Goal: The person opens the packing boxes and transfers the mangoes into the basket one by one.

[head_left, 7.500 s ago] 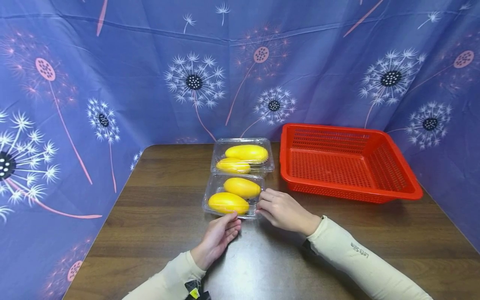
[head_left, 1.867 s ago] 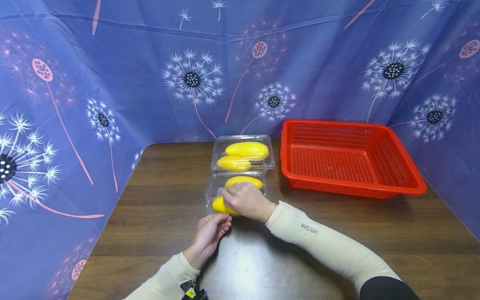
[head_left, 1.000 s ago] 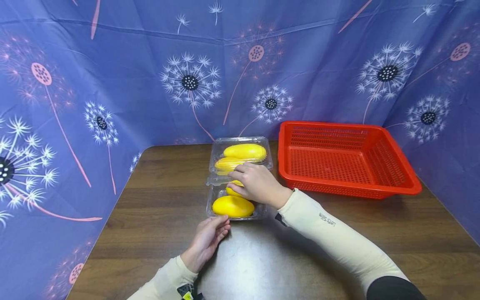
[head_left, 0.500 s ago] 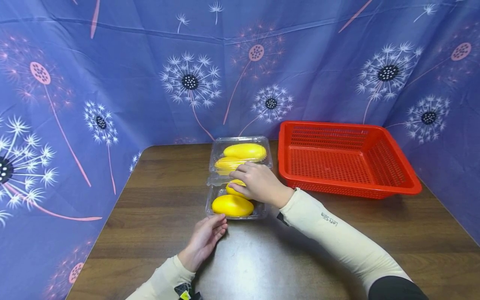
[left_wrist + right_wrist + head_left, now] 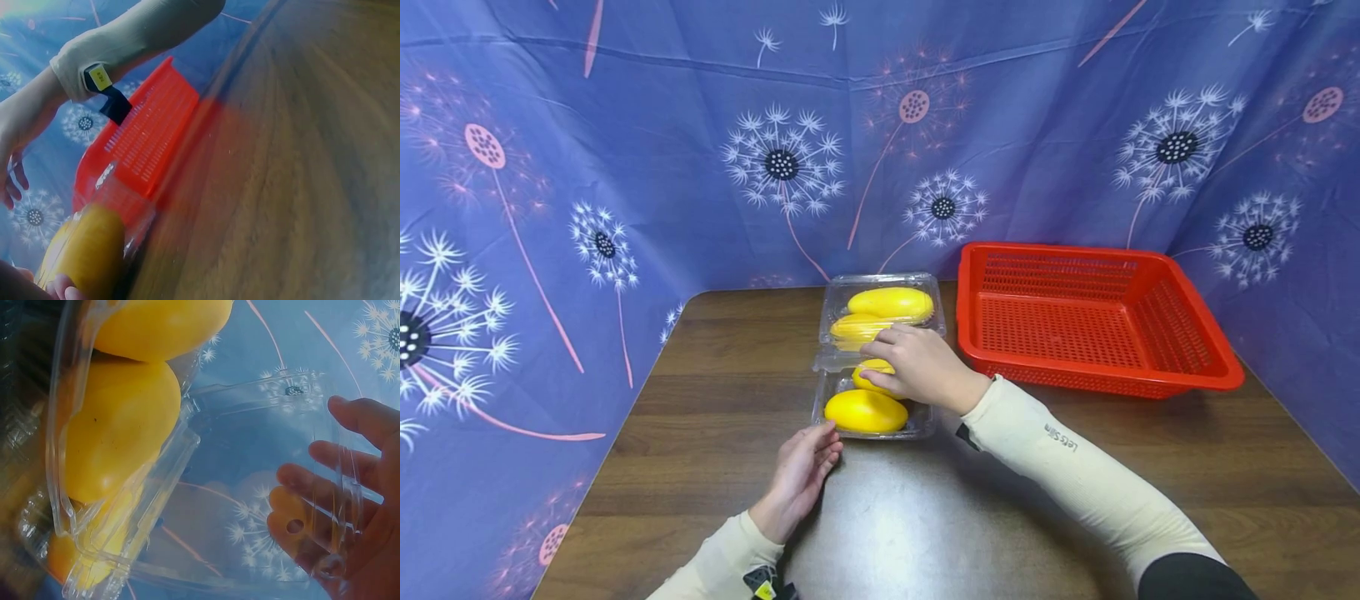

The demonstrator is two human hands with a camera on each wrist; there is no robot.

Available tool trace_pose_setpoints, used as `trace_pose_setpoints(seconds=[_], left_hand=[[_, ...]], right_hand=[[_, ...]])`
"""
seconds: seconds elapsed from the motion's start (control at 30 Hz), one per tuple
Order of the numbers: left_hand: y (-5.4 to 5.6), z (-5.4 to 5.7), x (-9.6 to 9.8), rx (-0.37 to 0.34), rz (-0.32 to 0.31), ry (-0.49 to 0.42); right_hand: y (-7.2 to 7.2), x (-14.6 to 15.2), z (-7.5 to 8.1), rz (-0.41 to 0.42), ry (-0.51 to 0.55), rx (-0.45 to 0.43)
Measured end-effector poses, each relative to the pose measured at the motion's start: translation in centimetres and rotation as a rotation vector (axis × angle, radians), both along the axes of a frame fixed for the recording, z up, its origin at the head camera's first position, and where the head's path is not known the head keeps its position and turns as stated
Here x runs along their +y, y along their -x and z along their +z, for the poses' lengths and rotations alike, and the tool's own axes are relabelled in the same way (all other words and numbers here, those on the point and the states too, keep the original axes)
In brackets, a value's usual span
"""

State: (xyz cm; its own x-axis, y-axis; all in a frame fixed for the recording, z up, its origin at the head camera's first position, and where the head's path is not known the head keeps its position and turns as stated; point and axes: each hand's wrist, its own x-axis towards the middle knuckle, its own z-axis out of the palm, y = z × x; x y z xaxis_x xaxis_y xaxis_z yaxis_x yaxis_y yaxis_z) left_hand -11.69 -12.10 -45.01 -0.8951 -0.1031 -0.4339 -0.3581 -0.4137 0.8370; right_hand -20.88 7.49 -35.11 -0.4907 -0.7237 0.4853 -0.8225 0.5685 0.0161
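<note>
A clear plastic clamshell box (image 5: 820, 408) with two mangoes (image 5: 866, 412) lies on the table, its lid (image 5: 250, 425) raised. My right hand (image 5: 921, 364) holds the raised lid at its free edge; in the right wrist view its fingers show through the plastic and the thumb is spread at the edge. At the box's front left corner is my left hand (image 5: 797, 475), fingers relaxed, thumb tip right by the rim. Behind stands a second closed clamshell box (image 5: 833, 298) with two more mangoes (image 5: 891, 304), its front partly overlapped by the raised lid.
A red plastic basket (image 5: 1082, 371) with perforated sides and nothing in it stands on the right of the wooden table (image 5: 722, 417). A blue cloth (image 5: 685, 167) with a dandelion pattern hangs right behind the table and along both sides.
The near box was closed, with both my hands at its front; my right hand has since swung its lid up and back. Lately my left hand has slid slightly left along the front edge.
</note>
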Motion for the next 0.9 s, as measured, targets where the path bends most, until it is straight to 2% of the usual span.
trace_pose_setpoints(seconds=[0.23,0.5,0.9], left_hand=[[0.6,-0.3,-0.6,0.04,0.025,0.064],[1.1,0.1,-1.3,0.069,0.041,0.095],[3.3,0.4,-1.9,0.052,0.015,0.14]], right_hand=[[0.0,0.3,0.4,-0.018,0.01,0.012],[0.1,0.5,0.4,-0.014,0.005,-0.007],[0.3,0.7,0.5,0.02,0.003,-0.025]])
